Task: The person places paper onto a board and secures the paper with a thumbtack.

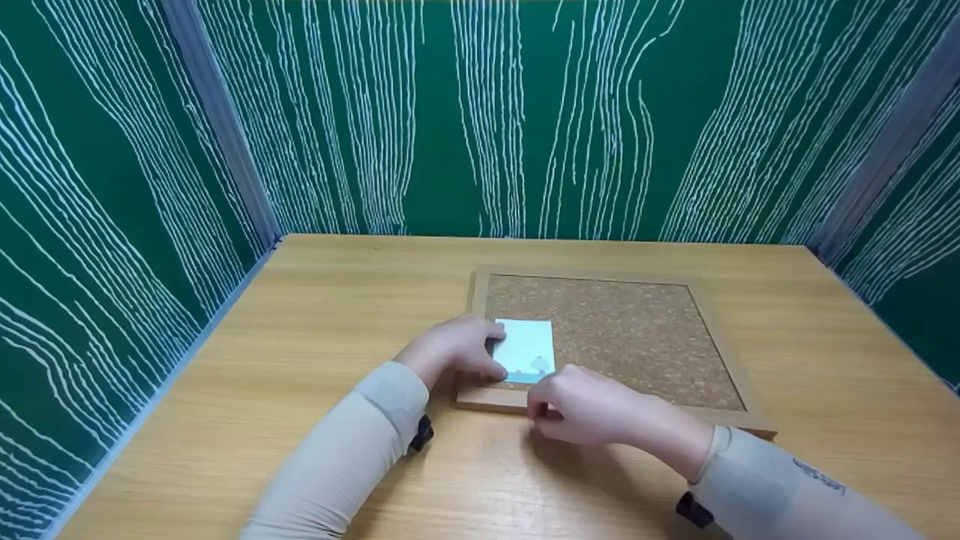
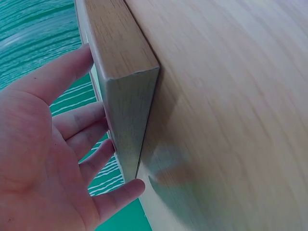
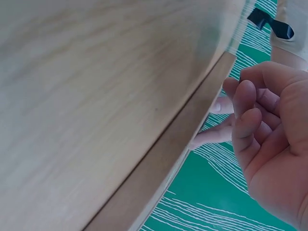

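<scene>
A pale sticky note [image 1: 525, 349] with a blue printed lower edge lies on the left part of a wood-framed cork board [image 1: 622, 337]. My left hand [image 1: 461, 346] is at the note's left side, fingers and thumb spread and touching its edge. In the left wrist view those fingers [image 2: 79, 120] reach over the board's wooden frame [image 2: 127, 115]. Just off the note's lower right corner, by the front frame, is my right hand [image 1: 589, 405] with curled fingers. A tiny dark thing [image 3: 240, 78] shows between its thumb and fingertips; its kind is hidden.
The board rests on a light wooden table [image 1: 337, 315]. Green walls [image 1: 435, 112] with white wavy lines stand behind and at both sides. Dark wrist straps [image 1: 421, 433] show under the beige sleeves [image 1: 352, 442].
</scene>
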A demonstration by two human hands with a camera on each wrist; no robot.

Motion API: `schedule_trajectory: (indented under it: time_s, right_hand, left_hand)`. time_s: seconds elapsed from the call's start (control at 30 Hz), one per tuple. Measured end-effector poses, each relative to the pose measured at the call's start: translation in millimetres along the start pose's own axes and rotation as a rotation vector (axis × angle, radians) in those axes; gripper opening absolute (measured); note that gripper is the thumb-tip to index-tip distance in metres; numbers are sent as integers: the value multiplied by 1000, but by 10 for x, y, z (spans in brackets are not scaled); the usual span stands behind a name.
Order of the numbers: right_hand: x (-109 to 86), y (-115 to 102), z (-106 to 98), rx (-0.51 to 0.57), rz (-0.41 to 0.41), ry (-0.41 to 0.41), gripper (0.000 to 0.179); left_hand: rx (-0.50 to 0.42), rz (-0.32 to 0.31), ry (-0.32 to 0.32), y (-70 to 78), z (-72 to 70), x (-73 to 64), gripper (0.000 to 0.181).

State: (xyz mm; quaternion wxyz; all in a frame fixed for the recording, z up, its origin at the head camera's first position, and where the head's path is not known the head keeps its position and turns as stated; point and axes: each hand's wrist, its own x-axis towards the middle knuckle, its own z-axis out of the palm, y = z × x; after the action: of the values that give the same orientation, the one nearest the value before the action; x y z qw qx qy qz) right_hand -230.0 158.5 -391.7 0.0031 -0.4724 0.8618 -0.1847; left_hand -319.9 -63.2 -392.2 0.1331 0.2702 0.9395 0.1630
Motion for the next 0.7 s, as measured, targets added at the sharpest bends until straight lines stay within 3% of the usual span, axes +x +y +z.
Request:
schedule_trajectory:
  time_s: [0.33,0.53,0.7]
  right_hand:
    - [-42,40,-113,-11,-65,137,16]
    - [-61,44,-177,-8,-41,147,10]
    - [-70,51,-185,-18,-78,145,10]
  left_hand:
    - [-31,-45,-11,8,11,2,66]
    - [-66,-88,-18,15,11,-5,71]
    - [-61,-94,-20,13,15,-5,71]
